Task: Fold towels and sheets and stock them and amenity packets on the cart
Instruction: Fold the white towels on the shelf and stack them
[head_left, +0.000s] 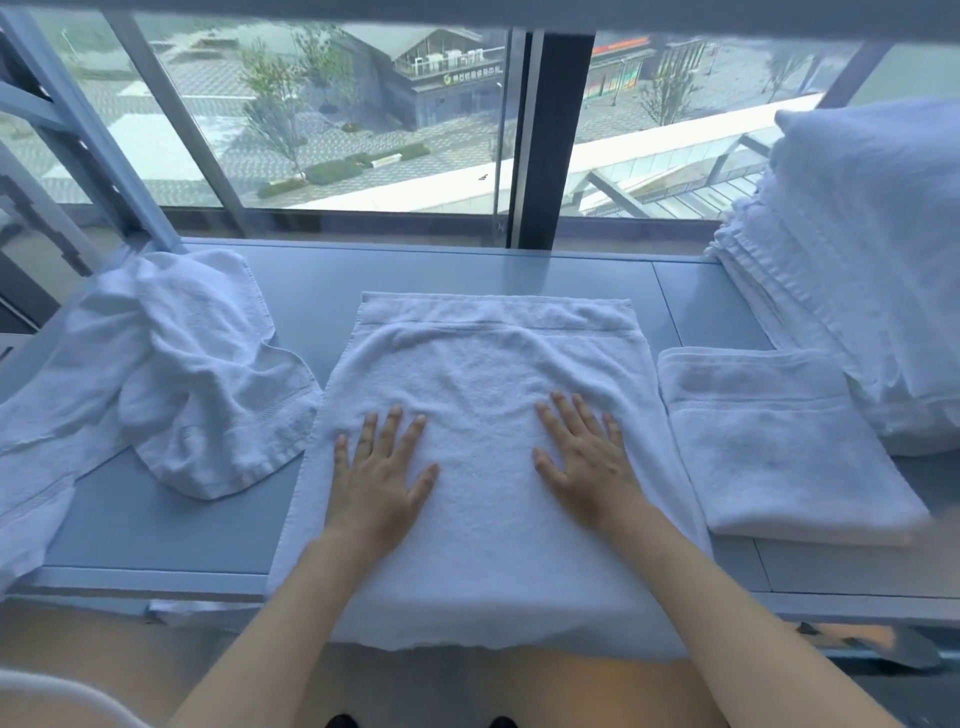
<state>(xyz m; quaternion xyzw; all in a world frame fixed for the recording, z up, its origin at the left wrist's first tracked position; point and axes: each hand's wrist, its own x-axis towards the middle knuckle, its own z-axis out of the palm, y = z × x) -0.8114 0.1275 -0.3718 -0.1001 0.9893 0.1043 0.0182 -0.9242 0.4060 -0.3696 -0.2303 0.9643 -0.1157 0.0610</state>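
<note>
beyond a wide window, a paved plaza with trees and low buildings is seen from high up, and a pale grey ledge is set directly below the glass. at the far left of the ledge, a crumpled white towel is heaped loosely, with part of it draped over the left edge. at the centre, a white towel laid flat is spread out, its far hem folded over near the window and its near edge hung over the front of the ledge. the left hand is pressed palm down on the left half of this flat towel, fingers straight and slightly spread, thumb angled outward to the right. the bare left forearm is extended from the lower left. the right hand is laid palm down on the right half, fingers straight and fanned apart, thumb pointed toward the left hand; its forearm is extended from the lower right. nothing is gripped by either hand. just right of the flat towel, a folded towel is rested on the ledge. at the far right, a tall stack of folded linen is piled against the window side.
</note>
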